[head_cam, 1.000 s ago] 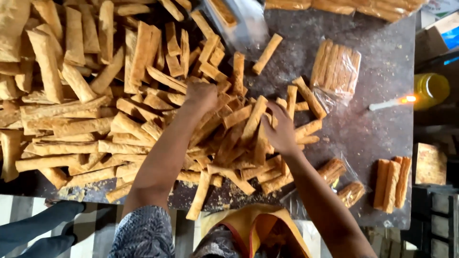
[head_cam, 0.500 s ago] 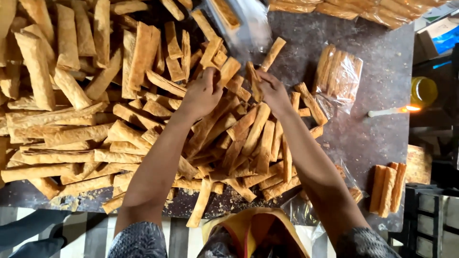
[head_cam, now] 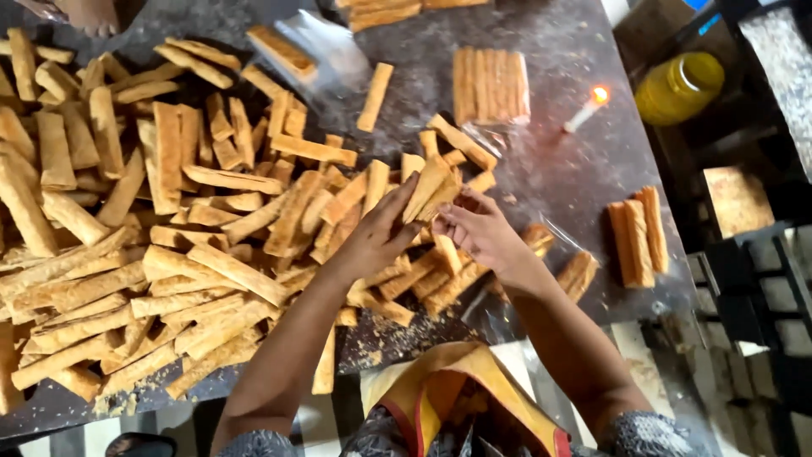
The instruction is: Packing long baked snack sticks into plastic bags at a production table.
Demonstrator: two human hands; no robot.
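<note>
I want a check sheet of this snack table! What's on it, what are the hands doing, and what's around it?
Surface: dark table, crumbs scattered.
Job's things: big heap of golden snack sticks; a few sticks held up between both hands.
Clutter: filled clear packet, small bundles, lit candle, loose clear bag.
Grippers: left hand and right hand both pinch the held sticks.
Cables: nothing seen.
Surroundings: yellow jar beside the table.
</note>
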